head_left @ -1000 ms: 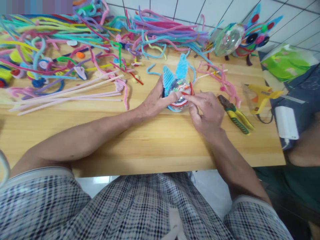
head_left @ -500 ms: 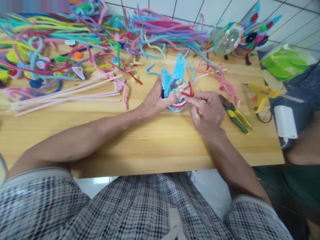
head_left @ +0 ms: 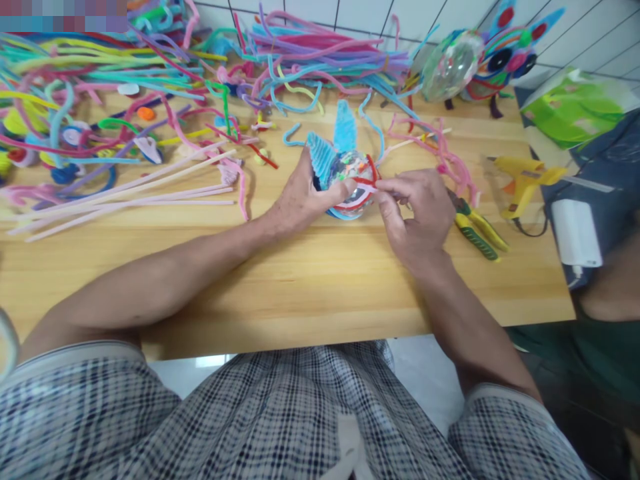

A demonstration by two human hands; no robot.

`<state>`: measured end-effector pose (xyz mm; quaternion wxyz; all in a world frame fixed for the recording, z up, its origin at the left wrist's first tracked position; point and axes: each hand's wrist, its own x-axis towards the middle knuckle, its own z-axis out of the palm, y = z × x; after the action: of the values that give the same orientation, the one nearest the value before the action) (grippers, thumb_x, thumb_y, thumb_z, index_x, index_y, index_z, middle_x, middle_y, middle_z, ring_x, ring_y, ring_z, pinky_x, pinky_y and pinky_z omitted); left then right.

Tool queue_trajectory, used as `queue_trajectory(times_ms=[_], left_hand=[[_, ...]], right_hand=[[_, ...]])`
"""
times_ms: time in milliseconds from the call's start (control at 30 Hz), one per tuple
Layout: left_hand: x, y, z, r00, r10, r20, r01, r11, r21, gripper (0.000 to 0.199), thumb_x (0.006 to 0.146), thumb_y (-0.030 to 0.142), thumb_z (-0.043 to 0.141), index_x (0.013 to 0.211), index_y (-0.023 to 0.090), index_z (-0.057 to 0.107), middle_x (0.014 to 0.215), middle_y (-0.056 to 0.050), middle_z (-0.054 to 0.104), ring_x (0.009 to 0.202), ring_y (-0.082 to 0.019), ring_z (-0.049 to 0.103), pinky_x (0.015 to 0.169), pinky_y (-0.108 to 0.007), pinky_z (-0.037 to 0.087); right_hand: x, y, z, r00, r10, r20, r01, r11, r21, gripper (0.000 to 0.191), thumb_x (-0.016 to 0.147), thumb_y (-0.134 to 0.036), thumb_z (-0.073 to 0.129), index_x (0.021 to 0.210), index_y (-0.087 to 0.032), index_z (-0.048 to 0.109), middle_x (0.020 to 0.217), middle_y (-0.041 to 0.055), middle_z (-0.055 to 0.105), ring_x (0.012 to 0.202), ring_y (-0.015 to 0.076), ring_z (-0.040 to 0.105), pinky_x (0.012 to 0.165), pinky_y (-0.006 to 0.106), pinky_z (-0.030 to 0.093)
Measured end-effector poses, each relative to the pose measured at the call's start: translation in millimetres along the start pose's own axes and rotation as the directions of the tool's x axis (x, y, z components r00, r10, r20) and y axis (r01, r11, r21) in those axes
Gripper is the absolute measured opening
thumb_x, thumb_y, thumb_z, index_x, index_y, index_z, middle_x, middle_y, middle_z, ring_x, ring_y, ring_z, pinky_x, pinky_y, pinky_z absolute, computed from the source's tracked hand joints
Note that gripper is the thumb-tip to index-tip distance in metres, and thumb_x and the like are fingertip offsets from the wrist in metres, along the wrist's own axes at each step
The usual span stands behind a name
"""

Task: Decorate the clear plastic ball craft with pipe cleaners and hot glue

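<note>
A clear round ornament (head_left: 356, 167) with colourful bits inside stands on the wooden table, with two light-blue pipe-cleaner ears (head_left: 345, 127) at its top. Red and pale pink strips run across its near side. My left hand (head_left: 310, 197) grips it from the left, thumb over the front. At its right side my right hand (head_left: 420, 213) pinches the end of the pale pink strip between thumb and forefinger.
Pliers (head_left: 477, 233) and a yellow glue gun (head_left: 527, 183) lie to the right. Many pipe cleaners (head_left: 330, 53) cover the back and left. A finished-looking eared figure (head_left: 510, 63) stands at back right; a person's arm (head_left: 613, 280) shows at the right edge.
The ornament and my left hand have shifted slightly left in view. My right fingers now have the pale strip's end pulled a little away from the ornament.
</note>
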<state>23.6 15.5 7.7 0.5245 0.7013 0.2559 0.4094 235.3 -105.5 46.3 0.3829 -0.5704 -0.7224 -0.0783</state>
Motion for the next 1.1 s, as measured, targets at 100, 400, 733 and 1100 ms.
queue_trajectory(times_ms=[100,400,733,1100], left_hand=[[-0.8,-0.4,1.4,1.0,0.01,-0.03,-0.01,1.0,-0.007,0.077,0.084,0.087,0.082,0.133,0.031,0.062,0.138,-0.01,0.077,0.13,-0.035,0.073,0.12,-0.058,0.059],[-4.8,-1.4,3.5,0.998,0.028,-0.055,-0.027,0.999,0.031,0.076,0.087,0.086,0.08,0.132,0.028,0.059,0.134,-0.011,0.076,0.126,-0.032,0.073,0.117,-0.053,0.059],[-3.7,1.6,6.3,0.995,0.046,-0.088,-0.042,0.998,0.038,0.074,0.084,0.077,0.088,0.129,0.026,0.06,0.127,-0.01,0.077,0.121,-0.032,0.074,0.114,-0.053,0.061],[0.4,-1.1,8.7,0.996,0.035,-0.08,-0.032,0.999,0.036,0.063,0.083,0.077,0.088,0.117,0.027,0.07,0.12,-0.009,0.08,0.114,-0.032,0.073,0.11,-0.054,0.062]], right_hand=[[-0.1,-2.6,-0.3,1.0,-0.029,-0.008,0.028,0.999,-0.046,0.026,0.116,-0.035,0.058,0.127,-0.034,0.081,0.109,0.0089,0.078,0.107,0.0281,0.074,0.094,0.047,0.062],[-5.3,-5.7,-3.2,0.983,-0.185,0.016,0.185,0.981,-0.052,0.032,0.111,-0.019,0.06,0.131,-0.032,0.081,0.108,0.0043,0.08,0.1,0.0221,0.074,0.091,0.04,0.061],[-0.8,-7.8,-0.6,0.988,-0.151,-0.015,0.146,0.972,-0.183,0.031,0.117,-0.026,0.054,0.116,-0.03,0.085,0.097,0.0044,0.077,0.092,0.0197,0.07,0.081,0.036,0.054],[1.7,-4.6,2.2,0.939,-0.317,-0.135,0.289,0.938,-0.189,0.027,0.114,-0.019,0.062,0.123,-0.033,0.083,0.095,0.0013,0.074,0.085,0.018,0.064,0.074,0.033,0.046]])
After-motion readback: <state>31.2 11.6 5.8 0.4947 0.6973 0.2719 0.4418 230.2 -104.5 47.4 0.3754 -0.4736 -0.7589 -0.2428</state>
